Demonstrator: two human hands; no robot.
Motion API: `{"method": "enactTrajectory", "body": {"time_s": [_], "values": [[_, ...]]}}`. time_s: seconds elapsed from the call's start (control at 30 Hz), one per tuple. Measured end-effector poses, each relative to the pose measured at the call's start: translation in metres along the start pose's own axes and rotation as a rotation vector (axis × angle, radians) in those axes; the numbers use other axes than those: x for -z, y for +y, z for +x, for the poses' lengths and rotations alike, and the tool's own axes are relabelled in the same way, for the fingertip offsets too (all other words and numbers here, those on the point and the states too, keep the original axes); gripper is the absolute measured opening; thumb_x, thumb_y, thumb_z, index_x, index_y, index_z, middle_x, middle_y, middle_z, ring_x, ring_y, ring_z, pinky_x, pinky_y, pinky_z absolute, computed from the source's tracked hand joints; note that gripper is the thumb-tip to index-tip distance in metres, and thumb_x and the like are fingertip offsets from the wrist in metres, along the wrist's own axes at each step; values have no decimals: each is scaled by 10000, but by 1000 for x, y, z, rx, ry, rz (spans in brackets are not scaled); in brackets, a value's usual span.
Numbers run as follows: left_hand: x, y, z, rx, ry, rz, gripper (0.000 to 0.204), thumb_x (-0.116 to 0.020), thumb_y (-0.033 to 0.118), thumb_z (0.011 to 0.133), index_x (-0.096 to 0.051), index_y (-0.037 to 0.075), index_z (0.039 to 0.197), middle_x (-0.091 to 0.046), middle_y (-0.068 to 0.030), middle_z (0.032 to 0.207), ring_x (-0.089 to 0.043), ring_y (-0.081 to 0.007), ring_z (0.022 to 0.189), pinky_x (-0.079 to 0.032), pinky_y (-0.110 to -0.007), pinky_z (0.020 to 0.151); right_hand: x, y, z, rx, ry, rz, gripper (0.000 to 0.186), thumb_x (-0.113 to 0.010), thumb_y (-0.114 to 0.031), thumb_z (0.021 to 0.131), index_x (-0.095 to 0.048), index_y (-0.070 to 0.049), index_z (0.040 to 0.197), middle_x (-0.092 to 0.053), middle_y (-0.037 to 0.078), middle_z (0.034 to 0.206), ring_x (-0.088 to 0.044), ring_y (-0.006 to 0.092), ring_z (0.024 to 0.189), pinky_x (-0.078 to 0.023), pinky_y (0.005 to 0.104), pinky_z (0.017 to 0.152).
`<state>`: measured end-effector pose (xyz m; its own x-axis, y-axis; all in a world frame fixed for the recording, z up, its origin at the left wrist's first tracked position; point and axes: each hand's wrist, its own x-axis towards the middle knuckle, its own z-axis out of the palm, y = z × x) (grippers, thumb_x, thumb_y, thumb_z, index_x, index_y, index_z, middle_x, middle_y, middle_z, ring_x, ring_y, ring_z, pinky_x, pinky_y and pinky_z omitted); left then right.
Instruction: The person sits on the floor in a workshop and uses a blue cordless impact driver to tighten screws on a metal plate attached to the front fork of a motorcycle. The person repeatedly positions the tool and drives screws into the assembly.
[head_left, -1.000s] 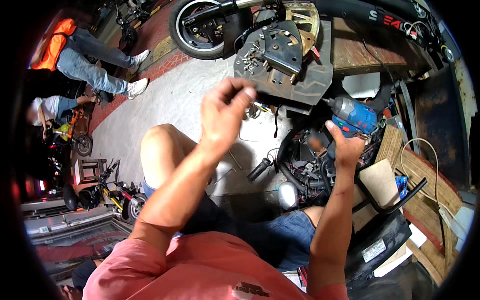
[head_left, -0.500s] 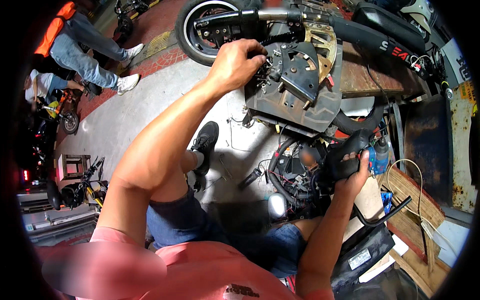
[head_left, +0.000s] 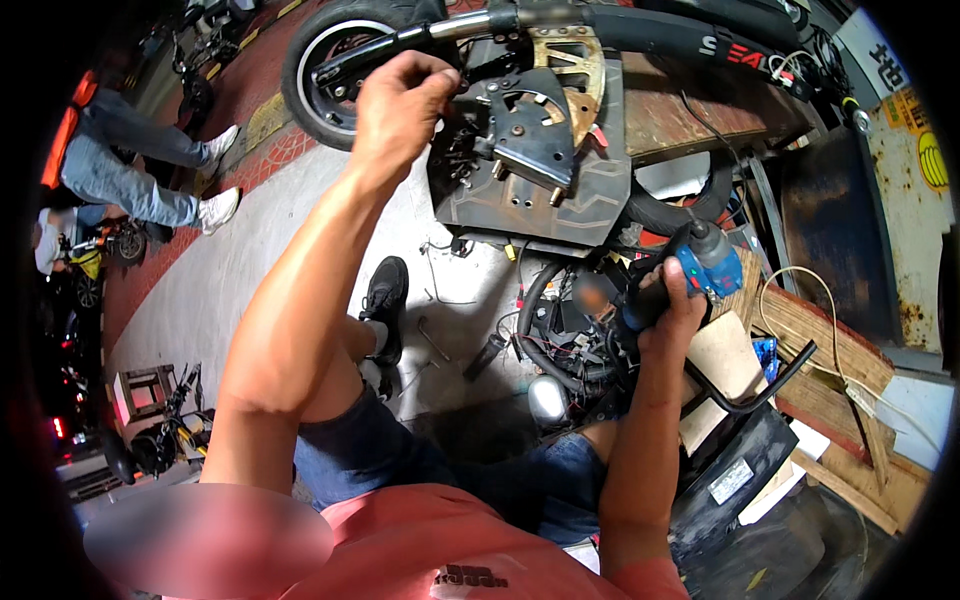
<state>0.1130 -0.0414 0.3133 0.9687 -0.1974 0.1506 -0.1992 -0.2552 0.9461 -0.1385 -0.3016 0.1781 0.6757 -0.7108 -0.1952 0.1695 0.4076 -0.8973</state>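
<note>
My left hand (head_left: 402, 112) hovers beside the pile of small screws (head_left: 462, 158) at the left side of the dark deck (head_left: 530, 213). Its thumb and fingers are pinched together; whatever is between them is too small to make out. A black metal bracket (head_left: 535, 135) with slots and bolts lies on the deck, next to a gold-coloured perforated plate (head_left: 575, 55). In my right hand (head_left: 672, 315), a blue and black cordless drill (head_left: 712, 262) is gripped by its handle, its nose tilted upward, above a heap of wiring and parts.
A scooter wheel (head_left: 318, 85) and a black stem (head_left: 660, 40) lie at the far side. Wooden boards (head_left: 835, 345) with a pale cable are on the right. Loose hex keys (head_left: 432, 340) rest on the floor by my shoe (head_left: 386, 300). Another person in jeans (head_left: 150, 155) stands at far left.
My left hand has lifted away from the screws, fingers still pinched. The drill has come up and turned, showing more of its blue body. The whole view has shifted, so things sit further left.
</note>
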Motion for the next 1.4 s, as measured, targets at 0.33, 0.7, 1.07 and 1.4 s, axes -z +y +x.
{"method": "enactTrajectory", "body": {"time_s": [0.33,0.7,1.07,1.4], "values": [[-40,42,-131,581,-554,-682,171,-683,155,1015,-679,6,1098,-687,-76,916,-693,-170,759,-606,-324,691,-12,-8,-22,81,-190,-205,491,-922,-136,772,-675,-30,1182,-710,52,1087,-672,153,887,-552,325,822],[-70,41,-140,598,-587,-650,192,-622,145,1065,-694,-23,1121,-653,-37,837,-641,-130,713,-599,-306,679,-15,-44,-36,326,-384,-442,331,-900,-200,789,-757,-41,1042,-759,64,965,-703,209,884,-554,360,860],[-73,39,-146,506,-564,-443,193,-640,144,1051,-695,-33,1106,-638,-46,819,-633,-143,679,-585,-313,608,-5,-47,-43,412,-293,-580,352,-938,-168,750,-762,-46,1029,-791,66,924,-753,204,827,-588,338,801],[-82,45,-159,234,-421,-217,175,-608,93,1067,-681,-44,1147,-635,-30,828,-586,-87,670,-552,-268,577,-4,-47,-43,384,-354,-741,439,-931,-319,755,-758,-54,1059,-789,103,954,-761,260,860,-587,377,827]]}}
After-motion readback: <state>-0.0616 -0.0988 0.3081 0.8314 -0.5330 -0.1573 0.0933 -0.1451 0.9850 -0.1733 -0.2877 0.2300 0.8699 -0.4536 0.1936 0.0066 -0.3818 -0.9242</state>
